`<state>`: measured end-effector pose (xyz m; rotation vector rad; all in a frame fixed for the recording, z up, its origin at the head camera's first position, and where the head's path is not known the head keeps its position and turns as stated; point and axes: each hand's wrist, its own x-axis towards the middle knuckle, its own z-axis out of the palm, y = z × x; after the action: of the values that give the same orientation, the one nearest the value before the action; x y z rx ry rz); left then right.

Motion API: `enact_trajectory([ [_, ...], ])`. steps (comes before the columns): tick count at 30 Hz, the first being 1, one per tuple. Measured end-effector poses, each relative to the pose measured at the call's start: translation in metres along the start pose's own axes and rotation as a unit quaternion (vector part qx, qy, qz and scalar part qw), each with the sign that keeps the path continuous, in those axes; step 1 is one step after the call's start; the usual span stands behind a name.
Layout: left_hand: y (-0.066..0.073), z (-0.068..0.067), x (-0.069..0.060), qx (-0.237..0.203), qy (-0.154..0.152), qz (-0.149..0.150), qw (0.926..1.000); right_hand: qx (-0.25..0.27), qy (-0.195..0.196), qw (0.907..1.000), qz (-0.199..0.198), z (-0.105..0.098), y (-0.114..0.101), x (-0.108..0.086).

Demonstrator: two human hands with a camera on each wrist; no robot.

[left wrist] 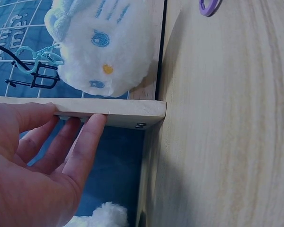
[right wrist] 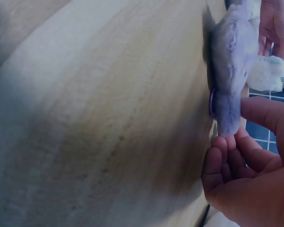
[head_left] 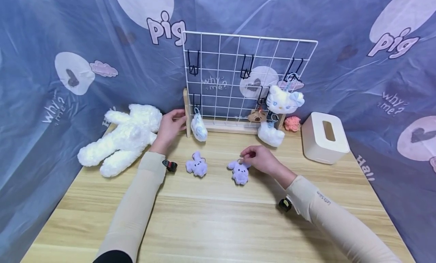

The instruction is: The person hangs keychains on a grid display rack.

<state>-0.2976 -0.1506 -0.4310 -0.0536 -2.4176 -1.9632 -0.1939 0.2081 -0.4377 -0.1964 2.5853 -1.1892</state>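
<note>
My right hand (head_left: 260, 159) pinches a purple plush keychain (head_left: 240, 175) at one ear, close to its ring, on the wooden table. In the right wrist view, thumb and fingertips meet around the ear end of that plush (right wrist: 232, 61). A second purple plush keychain (head_left: 197, 166) lies to its left. My left hand (head_left: 170, 127) touches the left wooden post (head_left: 187, 113) of a white wire grid rack (head_left: 238, 36). In the left wrist view, its extended fingers (left wrist: 87, 146) rest against the post's outer side. A white plush keychain (head_left: 199, 127) hangs just inside that post.
Several black hooks (head_left: 246, 68) sit on the grid. At its right hang a white cat plush (head_left: 284, 100), a brown plush (head_left: 257, 116) and another white plush (head_left: 270, 134). Right of the rack are a coral puff (head_left: 292, 123) and a tissue box (head_left: 323, 142). A white plush toy (head_left: 126, 138) lies left.
</note>
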Motion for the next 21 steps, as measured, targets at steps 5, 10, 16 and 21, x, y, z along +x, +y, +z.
enact_trajectory([
  [5, 0.0002, -0.0007, 0.0005, 0.004, 0.003, -0.002, 1.0, -0.036, 0.007, 0.9992, -0.016, 0.0032, -0.0009, 0.0028],
  [10, -0.0003, -0.0009, 0.0016, 0.007, 0.005, -0.001, 1.0, -0.065, 0.014, 0.9974, -0.028, 0.0052, -0.0023, 0.0047],
  [16, -0.0011, -0.0006, 0.0015, 0.006, 0.003, 0.002, 1.0, -0.097, 0.016, 0.9951, -0.013, 0.0063, -0.0052, 0.0067],
  [21, -0.0014, 0.0001, 0.0022, 0.008, 0.003, 0.003, 1.0, -0.124, 0.015, 0.992, -0.018, 0.0059, -0.0058, 0.0079],
])
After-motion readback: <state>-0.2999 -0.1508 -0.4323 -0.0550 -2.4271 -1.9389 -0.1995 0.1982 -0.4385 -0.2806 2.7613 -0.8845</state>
